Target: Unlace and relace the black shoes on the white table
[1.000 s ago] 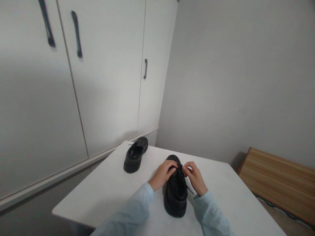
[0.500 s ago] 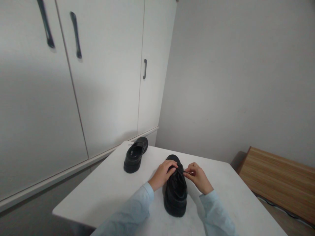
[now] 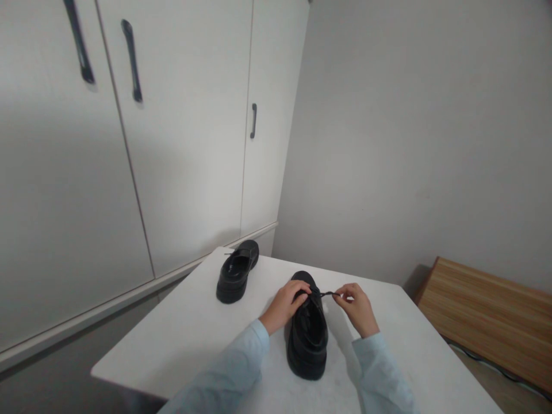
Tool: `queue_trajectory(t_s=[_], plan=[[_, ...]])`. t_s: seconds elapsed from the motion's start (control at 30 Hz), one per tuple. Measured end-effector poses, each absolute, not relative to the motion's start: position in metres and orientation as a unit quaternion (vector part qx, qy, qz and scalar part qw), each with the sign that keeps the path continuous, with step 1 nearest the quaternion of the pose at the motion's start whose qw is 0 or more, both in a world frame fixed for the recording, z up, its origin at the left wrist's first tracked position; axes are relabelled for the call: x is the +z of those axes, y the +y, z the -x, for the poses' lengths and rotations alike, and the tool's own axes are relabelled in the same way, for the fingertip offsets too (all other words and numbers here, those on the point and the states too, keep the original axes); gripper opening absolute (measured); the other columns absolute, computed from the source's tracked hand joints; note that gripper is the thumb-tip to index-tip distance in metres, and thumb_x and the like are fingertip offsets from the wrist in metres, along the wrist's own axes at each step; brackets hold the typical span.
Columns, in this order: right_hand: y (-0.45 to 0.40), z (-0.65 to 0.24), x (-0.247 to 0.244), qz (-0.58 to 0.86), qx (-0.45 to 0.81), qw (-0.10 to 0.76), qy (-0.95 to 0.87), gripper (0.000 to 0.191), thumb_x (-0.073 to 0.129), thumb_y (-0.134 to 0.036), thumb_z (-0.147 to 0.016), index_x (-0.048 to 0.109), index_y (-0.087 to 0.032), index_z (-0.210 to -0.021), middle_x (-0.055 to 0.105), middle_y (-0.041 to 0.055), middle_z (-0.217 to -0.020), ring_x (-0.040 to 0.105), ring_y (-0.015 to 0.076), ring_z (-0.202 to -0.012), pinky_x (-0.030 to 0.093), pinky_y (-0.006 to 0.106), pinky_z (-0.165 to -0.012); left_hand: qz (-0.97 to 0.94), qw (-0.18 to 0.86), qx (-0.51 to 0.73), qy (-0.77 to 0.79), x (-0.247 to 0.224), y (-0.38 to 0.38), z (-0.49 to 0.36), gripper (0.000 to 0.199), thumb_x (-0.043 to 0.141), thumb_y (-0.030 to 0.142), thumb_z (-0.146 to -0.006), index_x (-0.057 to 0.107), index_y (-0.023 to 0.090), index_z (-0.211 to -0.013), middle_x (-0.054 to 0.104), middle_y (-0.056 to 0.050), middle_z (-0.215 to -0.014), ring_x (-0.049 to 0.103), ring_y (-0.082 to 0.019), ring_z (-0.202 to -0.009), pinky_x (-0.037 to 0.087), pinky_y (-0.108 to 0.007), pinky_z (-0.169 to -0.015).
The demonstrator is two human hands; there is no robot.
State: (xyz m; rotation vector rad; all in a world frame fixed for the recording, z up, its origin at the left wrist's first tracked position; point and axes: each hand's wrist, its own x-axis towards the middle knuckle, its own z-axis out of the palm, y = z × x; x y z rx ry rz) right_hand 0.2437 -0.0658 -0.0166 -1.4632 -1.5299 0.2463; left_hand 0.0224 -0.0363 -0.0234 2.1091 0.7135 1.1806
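A black lace-up shoe rests on the white table, its heel toward me and its toe pointing away. At its left side my left hand is closed over the lacing, fingertips on the front of the opening; what lies under them is partly hidden. My right hand, off the shoe's right side, pinches a black shoelace between thumb and fingertips. The lace runs taut and roughly level from the shoe to those fingers. Farther back on the left stands a second black shoe, a lace end sticking out leftward.
The white table has its back edge near the grey wall. White cabinets with dark handles rise along the left. A wood-grain panel sits beyond the table on the right, with a cable beneath it.
My right hand has moved a little to the right, away from the shoe, drawing out a longer stretch of lace. My left hand has stayed on the shoe.
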Motion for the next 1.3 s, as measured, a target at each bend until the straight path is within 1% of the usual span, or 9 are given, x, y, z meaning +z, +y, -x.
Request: queue_trajectory(t_s=[0.1,0.2,0.4,0.7,0.87,0.97,1.07,1.2,1.3], plan=[[-0.066,-0.245,-0.014,0.605,0.074,0.502,-0.613,0.017,0.063,-0.034,-0.066,0.064,-0.018,-0.064,0.053,0.0038,-0.074,0.052,0.0158,-0.061,0.048,0.032,-0.058,-0.797,0.307,0.444,0.270,-0.024,-0.036,-0.023,0.016,0.049,0.022,-0.085,0.062,0.020,-0.095,0.062,-0.006,-0.109,0.054,-0.018,-0.106,0.038,-0.033,-0.097],[-0.067,-0.243,-0.012,0.599,0.073,0.531,-0.596,0.020,0.062,-0.037,-0.067,0.064,-0.017,-0.067,0.053,0.0045,-0.079,0.054,0.0159,-0.064,0.049,0.032,-0.059,-0.797,0.307,0.443,0.272,-0.023,-0.037,-0.022,0.015,0.050,0.022,-0.085,0.062,0.020,-0.094,0.062,-0.006,-0.109,0.054,-0.019,-0.106,0.038,-0.033,-0.097],[-0.070,-0.241,-0.009,0.588,0.037,0.567,-0.576,0.014,0.061,-0.033,-0.071,0.059,-0.019,-0.070,0.051,0.0026,-0.081,0.055,0.0163,-0.071,0.052,0.032,-0.064,-0.797,0.308,0.447,0.264,-0.023,-0.037,-0.022,0.016,0.049,0.023,-0.086,0.062,0.020,-0.094,0.062,-0.006,-0.109,0.054,-0.019,-0.106,0.038,-0.034,-0.097],[-0.072,-0.250,-0.007,0.599,-0.021,0.553,-0.579,0.017,0.061,-0.036,-0.073,0.059,-0.019,-0.074,0.052,0.0021,-0.082,0.055,0.0149,-0.066,0.050,0.033,-0.064,-0.797,0.309,0.444,0.267,-0.024,-0.036,-0.022,0.016,0.050,0.025,-0.085,0.062,0.020,-0.093,0.063,-0.007,-0.108,0.055,-0.019,-0.106,0.039,-0.033,-0.096],[-0.072,-0.251,-0.007,0.606,-0.016,0.540,-0.584,0.016,0.059,-0.035,-0.073,0.059,-0.019,-0.076,0.055,0.0030,-0.082,0.055,0.0158,-0.066,0.050,0.035,-0.067,-0.796,0.311,0.443,0.271,-0.023,-0.036,-0.022,0.016,0.050,0.025,-0.086,0.062,0.020,-0.094,0.062,-0.007,-0.109,0.054,-0.019,-0.106,0.039,-0.033,-0.097],[-0.071,-0.245,-0.010,0.601,0.004,0.506,-0.619,0.016,0.055,-0.029,-0.072,0.059,-0.019,-0.084,0.059,0.0050,-0.087,0.058,0.0186,-0.072,0.049,0.038,-0.070,-0.793,0.313,0.446,0.270,-0.022,-0.037,-0.022,0.016,0.050,0.026,-0.086,0.062,0.020,-0.094,0.063,-0.006,-0.109,0.055,-0.018,-0.106,0.038,-0.033,-0.097],[-0.072,-0.236,-0.011,0.576,0.043,0.481,-0.660,0.024,0.053,-0.024,-0.072,0.059,-0.019,-0.095,0.062,0.0064,-0.094,0.059,0.0207,-0.083,0.049,0.040,-0.077,-0.789,0.323,0.448,0.269,-0.021,-0.038,-0.022,0.017,0.049,0.027,-0.086,0.062,0.020,-0.094,0.063,-0.007,-0.109,0.055,-0.018,-0.106,0.039,-0.032,-0.097],[-0.078,-0.222,-0.005,0.528,0.114,0.459,-0.705,0.028,0.053,-0.030,-0.078,0.059,-0.021,-0.104,0.063,0.0072,-0.105,0.058,0.0220,-0.099,0.048,0.039,-0.086,-0.770,0.340,0.463,0.277,-0.019,-0.037,-0.020,0.018,0.046,0.027,-0.088,0.061,0.020,-0.095,0.064,-0.006,-0.109,0.057,-0.018,-0.105,0.040,-0.032,-0.096],[-0.081,-0.214,-0.003,0.499,0.149,0.429,-0.738,0.037,0.057,-0.035,-0.079,0.056,-0.023,-0.113,0.060,0.0080,-0.118,0.054,0.0237,-0.112,0.042,0.042,-0.097,-0.759,0.328,0.482,0.289,-0.017,-0.035,-0.016,0.017,0.048,0.027,-0.087,0.062,0.019,-0.094,0.064,-0.006,-0.104,0.057,-0.019,-0.101,0.041,-0.032,-0.093]])
